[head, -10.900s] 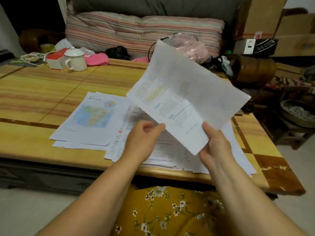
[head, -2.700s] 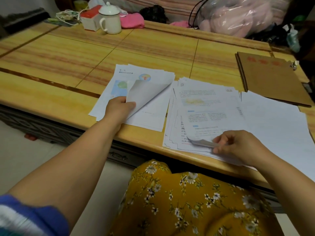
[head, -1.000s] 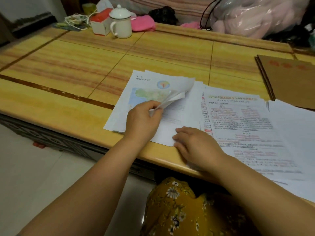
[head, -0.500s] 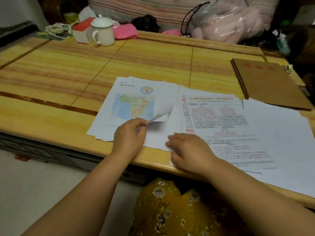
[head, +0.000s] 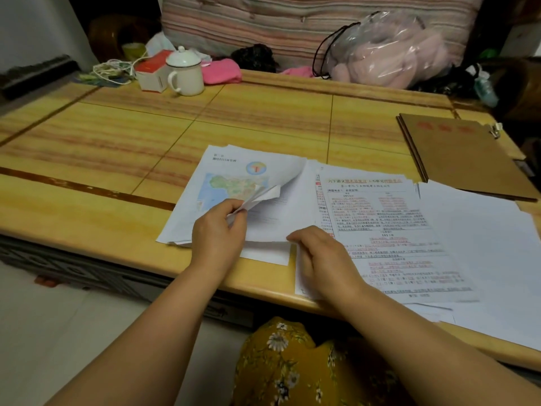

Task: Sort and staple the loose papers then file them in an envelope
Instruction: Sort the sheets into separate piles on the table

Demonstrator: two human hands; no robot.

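Still at the sorting stage, by the look of it; nothing stapled, nothing filed. Left hand [head: 218, 230] over the near edge of the map pile [head: 216, 183], thumb and fingers pinched on the lifted corner of its upper sheets — corner curled up and back toward the map, sheet beneath laid bare. Right hand [head: 323, 256] just beside, knuckles up, fingers loosely bent and pressing down where the bared sheet meets the red-text pile [head: 377, 230]; no clear grip there, more a hold-down than a pinch.

Long axis of the map pile running away from the body, tilted a little to the right; pinched corner at its near right, so directly under the left fingers and between the two hands. Left hand plainly the nearer for any peel or pull; likely direction up and leftward, off the pile, with the right keeping the rest flat.

Blank sheets [head: 483, 244] spread further right on the table [head: 117, 142]; brown envelope [head: 465, 153] beyond them at the far right, well apart from both hands; no stapler to be made out.
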